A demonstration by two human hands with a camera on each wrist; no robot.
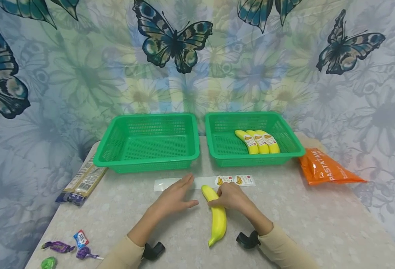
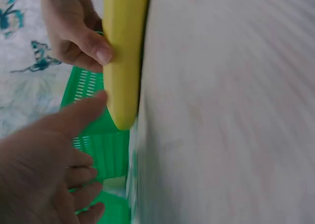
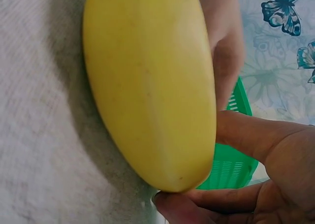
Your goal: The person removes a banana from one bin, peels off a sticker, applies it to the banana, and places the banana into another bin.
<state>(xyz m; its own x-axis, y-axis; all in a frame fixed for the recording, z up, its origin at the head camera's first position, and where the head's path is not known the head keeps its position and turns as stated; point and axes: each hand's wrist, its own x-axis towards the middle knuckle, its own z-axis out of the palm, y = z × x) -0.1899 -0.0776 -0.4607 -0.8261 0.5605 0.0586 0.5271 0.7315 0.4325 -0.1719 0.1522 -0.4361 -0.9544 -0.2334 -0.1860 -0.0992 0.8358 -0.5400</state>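
A yellow banana (image 1: 218, 222) lies lengthwise on the table, its lower end toward the person. My right hand (image 1: 232, 197) grips its upper part, the thumb laid across the peel. The right wrist view shows fingertips (image 3: 179, 207) at the end of the banana (image 3: 150, 86). Left of it, my left hand (image 1: 177, 194) hovers with straight fingers, holding nothing; the head view shows a gap between thumb and banana. Just beyond both hands lies a white label strip (image 1: 204, 182), with two banana-picture stickers (image 1: 229, 180) at its right end, partly behind the right hand.
Three labelled bananas (image 1: 260, 142) lie in the right green basket (image 1: 251, 160). Another green basket (image 1: 150, 166) stands beside it. An orange bag (image 1: 328, 168) is at the right, a gold-and-blue packet (image 1: 83, 183) at the left. Wrapped candies (image 1: 61, 246) lie front left.
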